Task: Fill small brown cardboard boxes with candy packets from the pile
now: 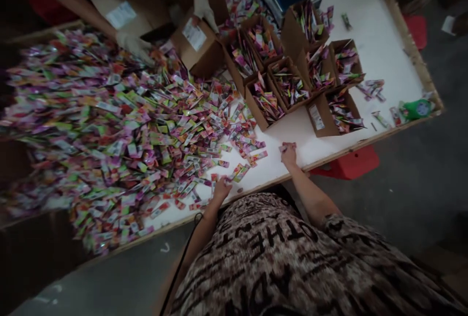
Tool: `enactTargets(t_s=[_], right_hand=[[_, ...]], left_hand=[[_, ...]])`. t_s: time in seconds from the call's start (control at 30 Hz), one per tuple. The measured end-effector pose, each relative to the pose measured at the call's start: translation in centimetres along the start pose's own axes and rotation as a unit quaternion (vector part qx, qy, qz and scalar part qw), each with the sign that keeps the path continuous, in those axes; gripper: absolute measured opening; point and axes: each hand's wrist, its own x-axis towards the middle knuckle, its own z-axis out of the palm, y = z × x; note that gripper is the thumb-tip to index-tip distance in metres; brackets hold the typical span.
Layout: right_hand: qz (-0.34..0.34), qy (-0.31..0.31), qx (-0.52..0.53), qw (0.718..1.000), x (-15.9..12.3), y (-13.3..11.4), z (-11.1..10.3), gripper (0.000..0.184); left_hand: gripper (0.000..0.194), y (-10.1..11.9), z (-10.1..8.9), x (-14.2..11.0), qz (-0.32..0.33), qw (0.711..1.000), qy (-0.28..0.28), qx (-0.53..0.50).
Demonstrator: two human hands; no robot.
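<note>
Sachets in pink, green, purple and orange lie heaped over the left half of the table, far too many to count, thinning toward the near edge. The left hand rests at that near edge, fingers curled down onto a couple of loose sachets at the fringe of the heap. The right hand sits further right along the same edge, fingers pressed together around a small bunch of sachets held against the white surface. Behind it stand about eight small open cardboard boxes in a cluster, each packed with sachets on end. Two larger closed cartons stand toward the far edge. Two gloved hands of other people reach in from the far side, one on the heap, one by a carton. One green roll lies at the right near corner.
</note>
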Motion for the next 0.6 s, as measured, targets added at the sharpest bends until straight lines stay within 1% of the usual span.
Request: enactTargets(t_s=[0.1,0.2,0.27,0.33,0.37,0.43,0.5,0.57,0.6], right_hand=[[-0.048,-0.006,0.019,0.999,0.0,-4.1,1.4,0.036],[-0.166,-0.020,0.025,0.986,0.3,-8.1,1.9,0.039],[-0.226,-0.053,-0.014,0.973,1.0,-10.4,2.2,0.043],[-0.252,-0.106,-0.075,0.959,1.8,-12.2,2.7,0.049],[-0.252,-0.134,-0.100,0.953,2.0,-12.9,2.9,0.050],[-0.240,-0.172,-0.122,0.948,2.0,-13.5,3.1,0.045],[-0.227,-0.172,-0.101,0.953,1.2,-13.2,2.5,0.036],[-0.227,-0.127,-0.048,0.964,-0.2,-11.9,0.7,0.027],[-0.227,-0.085,-0.017,0.970,-0.8,-10.9,-0.8,0.023]], left_hand=[[0.055,-0.3,0.8,-0.3,-0.002,1.000,-0.003,-0.014],[0.056,-0.6,1.3,-0.6,0.004,0.999,-0.004,-0.037],[0.055,-1.0,1.5,-0.7,0.003,0.999,-0.005,-0.052],[0.054,-1.4,1.4,-0.8,-0.001,0.998,-0.005,-0.061],[0.053,-1.6,1.3,-0.9,-0.003,0.998,-0.006,-0.063],[0.050,-1.7,0.9,-1.1,-0.002,0.998,-0.011,-0.063],[0.045,-1.6,0.5,-1.3,0.010,0.998,-0.017,-0.058],[0.040,-1.6,0.1,-1.1,0.016,0.998,-0.027,-0.050],[0.037,-1.6,-0.1,-0.9,0.010,0.998,-0.031,-0.047]])
